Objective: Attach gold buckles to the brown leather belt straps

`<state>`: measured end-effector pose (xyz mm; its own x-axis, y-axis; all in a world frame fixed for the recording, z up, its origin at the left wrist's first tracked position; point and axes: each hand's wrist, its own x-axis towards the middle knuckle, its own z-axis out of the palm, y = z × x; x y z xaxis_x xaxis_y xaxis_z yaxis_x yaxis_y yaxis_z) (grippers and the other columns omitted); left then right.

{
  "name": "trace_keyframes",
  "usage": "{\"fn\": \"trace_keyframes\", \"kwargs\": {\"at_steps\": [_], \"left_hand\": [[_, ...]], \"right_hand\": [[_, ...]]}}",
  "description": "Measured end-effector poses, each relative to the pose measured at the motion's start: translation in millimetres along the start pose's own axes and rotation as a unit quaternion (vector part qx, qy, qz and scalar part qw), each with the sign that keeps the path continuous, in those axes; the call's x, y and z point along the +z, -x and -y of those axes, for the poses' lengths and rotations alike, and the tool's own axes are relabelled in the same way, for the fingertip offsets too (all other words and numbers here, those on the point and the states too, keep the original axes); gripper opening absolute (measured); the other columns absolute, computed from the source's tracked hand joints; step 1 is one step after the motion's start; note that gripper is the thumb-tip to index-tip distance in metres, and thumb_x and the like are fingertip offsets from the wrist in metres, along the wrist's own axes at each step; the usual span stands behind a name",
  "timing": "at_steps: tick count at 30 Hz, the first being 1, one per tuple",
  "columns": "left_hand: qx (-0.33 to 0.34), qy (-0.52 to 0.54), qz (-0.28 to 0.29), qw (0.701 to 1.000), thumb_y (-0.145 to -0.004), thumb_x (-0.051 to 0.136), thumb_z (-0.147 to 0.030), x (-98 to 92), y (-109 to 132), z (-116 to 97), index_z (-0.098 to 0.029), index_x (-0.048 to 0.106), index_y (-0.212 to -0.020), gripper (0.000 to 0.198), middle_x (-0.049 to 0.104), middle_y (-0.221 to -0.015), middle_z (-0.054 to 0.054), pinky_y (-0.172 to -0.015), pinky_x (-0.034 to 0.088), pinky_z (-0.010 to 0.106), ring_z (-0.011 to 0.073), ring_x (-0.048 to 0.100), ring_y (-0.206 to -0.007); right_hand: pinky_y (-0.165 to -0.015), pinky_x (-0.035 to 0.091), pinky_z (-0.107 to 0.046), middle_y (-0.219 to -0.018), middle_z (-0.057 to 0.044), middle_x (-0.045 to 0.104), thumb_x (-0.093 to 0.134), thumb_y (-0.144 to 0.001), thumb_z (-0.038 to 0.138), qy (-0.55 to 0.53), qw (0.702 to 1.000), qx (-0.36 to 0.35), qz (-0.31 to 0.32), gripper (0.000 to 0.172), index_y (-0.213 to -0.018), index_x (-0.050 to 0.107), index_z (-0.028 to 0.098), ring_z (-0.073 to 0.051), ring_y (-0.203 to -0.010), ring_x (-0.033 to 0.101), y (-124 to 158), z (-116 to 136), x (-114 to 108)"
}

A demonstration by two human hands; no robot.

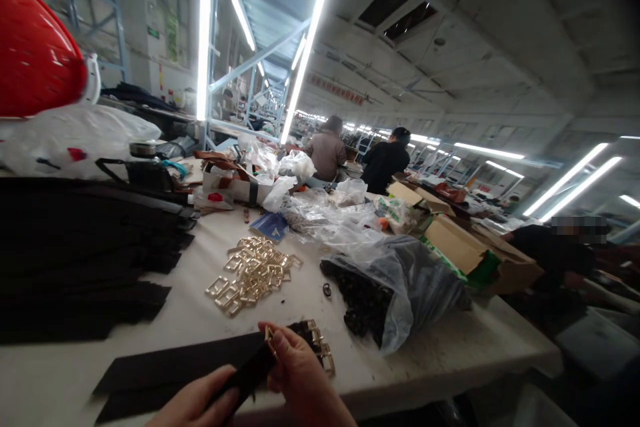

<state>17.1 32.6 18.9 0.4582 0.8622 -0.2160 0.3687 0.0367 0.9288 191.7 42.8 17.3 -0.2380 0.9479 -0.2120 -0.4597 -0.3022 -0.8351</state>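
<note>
At the bottom edge, my left hand (197,400) grips a black strap (250,373) near its lower end, fingers closed round it. My right hand (300,380) pinches the strap's upper end together with a small gold buckle (270,335). Under my hands lie flat black straps (170,367) with gold buckles fitted on their ends (323,347). Beyond them a loose pile of gold buckles (253,272) rests on the white table (450,347).
A tall stack of black straps (85,247) fills the left side. A clear bag of small black parts (385,293) lies to the right, with cardboard boxes (465,247) and plastic bags behind. A red basket (35,47) sits at upper left. Other people work farther off.
</note>
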Motion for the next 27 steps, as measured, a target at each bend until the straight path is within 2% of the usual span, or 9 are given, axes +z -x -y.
{"fn": "trace_keyframes", "kwargs": {"at_steps": [3,6,11,18,23,25,27], "left_hand": [[-0.021,0.016,0.04,0.999,-0.077,0.042,-0.054,-3.0,10.3,-11.2,-0.018,0.055,-0.091,0.041,0.054,-0.066,-0.002,-0.048,0.042,0.021,0.0123,0.049,-0.051],[-0.023,0.043,0.063,0.997,-0.081,0.04,-0.051,-5.3,14.0,-14.9,-0.016,0.05,-0.088,0.037,0.051,-0.066,-0.004,-0.045,0.038,0.019,0.0083,0.044,-0.045],[-0.027,0.038,0.09,0.995,-0.083,0.041,-0.046,-7.5,15.8,-16.9,-0.016,0.05,-0.083,0.031,0.052,-0.067,-0.004,-0.047,0.039,0.019,0.0078,0.047,-0.046],[-0.091,0.068,0.171,0.979,-0.082,0.043,-0.044,-13.4,19.1,-18.5,-0.017,0.05,-0.088,0.028,0.056,-0.068,-0.003,-0.044,0.036,0.017,0.0075,0.048,-0.046],[-0.08,0.081,0.175,0.978,-0.082,0.044,-0.043,-10.8,15.7,-16.1,-0.017,0.051,-0.089,0.028,0.054,-0.069,-0.003,-0.043,0.036,0.018,0.0075,0.048,-0.047],[-0.056,0.092,0.16,0.981,-0.082,0.045,-0.037,-9.3,14.3,-15.1,-0.017,0.052,-0.088,0.022,0.054,-0.071,-0.004,-0.045,0.038,0.017,0.0071,0.049,-0.048],[-0.047,0.101,0.139,0.984,-0.08,0.049,-0.032,-9.0,14.2,-13.9,-0.017,0.051,-0.087,0.017,0.055,-0.073,-0.004,-0.049,0.039,0.017,0.0071,0.051,-0.051]], "right_hand": [[-0.036,0.024,-0.016,-0.056,0.006,0.041,0.07,-0.065,0.044,-0.017,1.0,-0.001,-0.013,0.044,-0.1,0.064,0.018,-0.002,-0.04,0.028,6.7,0.5,2.7],[-0.037,0.025,-0.016,-0.054,0.007,0.038,0.069,-0.066,0.044,-0.028,0.999,0.012,-0.021,0.044,-0.101,0.063,0.018,-0.003,-0.042,0.029,12.4,-3.7,3.8],[-0.04,0.028,-0.017,-0.058,0.006,0.041,0.072,-0.065,0.038,0.011,0.999,0.039,-0.011,0.047,-0.106,0.06,0.017,-0.003,-0.044,0.032,19.7,-17.2,4.5],[-0.037,0.024,-0.015,-0.059,0.007,0.041,0.062,-0.073,0.046,0.007,0.999,0.028,-0.025,0.052,-0.118,0.05,0.024,-0.002,-0.041,0.03,19.3,-21.8,-0.3],[-0.036,0.022,-0.016,-0.061,0.007,0.045,0.074,-0.061,0.035,0.019,0.996,0.086,0.003,0.059,-0.114,0.052,0.021,-0.002,-0.041,0.031,23.7,-27.1,6.2],[-0.038,0.024,-0.016,-0.062,0.008,0.048,0.075,-0.06,0.033,0.022,0.997,0.068,-0.015,0.06,-0.114,0.049,0.022,-0.002,-0.041,0.034,25.2,-31.5,11.4],[-0.041,0.028,-0.016,-0.066,0.007,0.051,0.073,-0.063,0.032,0.048,0.998,0.018,-0.044,0.049,-0.105,0.049,0.021,-0.003,-0.044,0.038,26.6,-34.4,16.4]]}}
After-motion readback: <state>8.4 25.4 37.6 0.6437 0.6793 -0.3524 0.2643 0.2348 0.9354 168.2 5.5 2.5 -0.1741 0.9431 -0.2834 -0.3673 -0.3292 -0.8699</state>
